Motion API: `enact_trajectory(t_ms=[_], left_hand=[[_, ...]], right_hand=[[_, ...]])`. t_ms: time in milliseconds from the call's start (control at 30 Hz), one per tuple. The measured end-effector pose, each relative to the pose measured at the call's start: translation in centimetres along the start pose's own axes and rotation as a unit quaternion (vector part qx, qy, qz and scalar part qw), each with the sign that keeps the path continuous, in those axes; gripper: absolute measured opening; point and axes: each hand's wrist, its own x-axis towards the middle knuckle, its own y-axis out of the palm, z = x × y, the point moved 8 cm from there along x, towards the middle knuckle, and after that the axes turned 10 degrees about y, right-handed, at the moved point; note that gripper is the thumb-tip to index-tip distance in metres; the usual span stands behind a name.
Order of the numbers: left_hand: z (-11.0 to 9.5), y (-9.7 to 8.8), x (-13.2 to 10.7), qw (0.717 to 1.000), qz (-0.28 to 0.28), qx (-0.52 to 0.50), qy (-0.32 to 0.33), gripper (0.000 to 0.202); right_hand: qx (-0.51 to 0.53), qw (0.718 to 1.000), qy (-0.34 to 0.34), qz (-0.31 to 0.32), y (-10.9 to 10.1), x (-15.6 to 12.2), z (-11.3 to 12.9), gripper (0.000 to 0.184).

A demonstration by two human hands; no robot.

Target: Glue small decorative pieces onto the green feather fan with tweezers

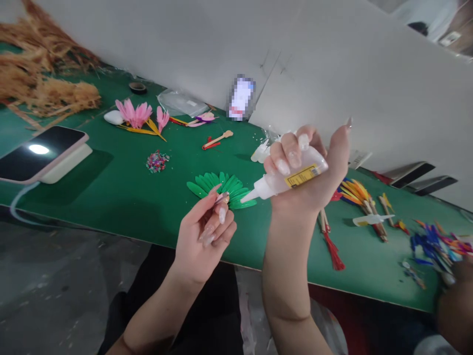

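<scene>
My right hand (pixel 314 162) is wrapped round a clear squeeze bottle of glue (pixel 305 172) with a yellow label. The bottle is tilted, and its white nozzle points down and left toward my left hand. With thumb and forefinger pinched together, my left hand (pixel 209 229) has its fingertips in front of the green feathers (pixel 218 183). What sits in that pinch is too small to make out. The green feathers lie fanned out on the green table (pixel 148 212), partly hidden behind my left fingers.
Left of the fan lie a small heap of coloured bits (pixel 157 161), pink feathers (pixel 135 113) and a phone (pixel 40 153). A wooden stick (pixel 219 139) lies behind. To the right are another glue bottle (pixel 371 220), a red tassel (pixel 333 252) and another person's hand (pixel 460 281).
</scene>
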Motion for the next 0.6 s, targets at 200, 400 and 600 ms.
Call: enact_trajectory(t_ms=[200,400,600], left_hand=[[0.0,-0.1,0.0,1.000,-0.008,0.000,0.000,0.042],[0.2,-0.4,-0.2,1.000,-0.017,-0.009,-0.002,0.037],[0.3,-0.5,-0.1,1.000,-0.020,-0.004,-0.004,0.040]], right_hand=[[0.042,0.997,0.007,0.064,0.7,0.1,-0.4,0.055],[0.011,0.997,0.000,0.077,1.4,0.0,0.3,0.051],[0.040,0.991,0.068,0.106,1.7,-0.2,-0.3,0.048]])
